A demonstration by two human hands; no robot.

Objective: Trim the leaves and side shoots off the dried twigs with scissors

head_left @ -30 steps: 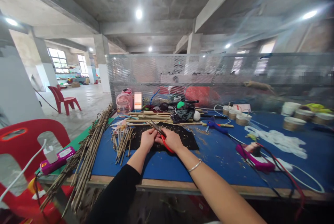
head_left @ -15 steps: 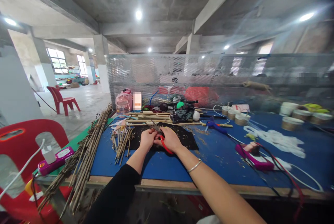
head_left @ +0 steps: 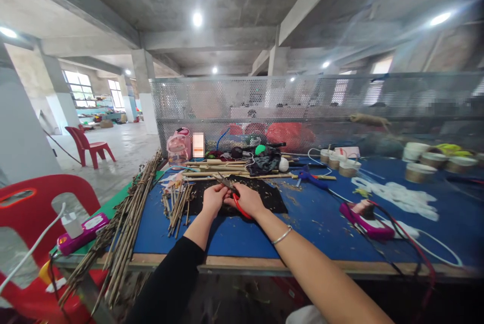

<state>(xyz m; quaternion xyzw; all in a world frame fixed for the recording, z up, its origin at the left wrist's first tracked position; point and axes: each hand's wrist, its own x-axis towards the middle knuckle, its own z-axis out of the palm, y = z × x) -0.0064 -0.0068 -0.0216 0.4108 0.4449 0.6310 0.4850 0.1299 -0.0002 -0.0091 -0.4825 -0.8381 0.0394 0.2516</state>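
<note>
"So, what's in your hands?"
"My right hand (head_left: 246, 199) is clamped on the red-handled scissors (head_left: 239, 205), above the black cloth (head_left: 275, 199); my left hand (head_left: 213, 200) is pinched together beside them, on what I can't tell."
"And the short sticks (head_left: 176, 209)?"
"Left, on the blue table (head_left: 242, 244)."

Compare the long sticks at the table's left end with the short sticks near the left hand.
The long sticks hang over the front edge of the table; the short sticks lie wholly on top. The short sticks are nearer the left hand, the long sticks farther left. The long sticks reach many times the short sticks' length. Both are brownish and thin.
</note>
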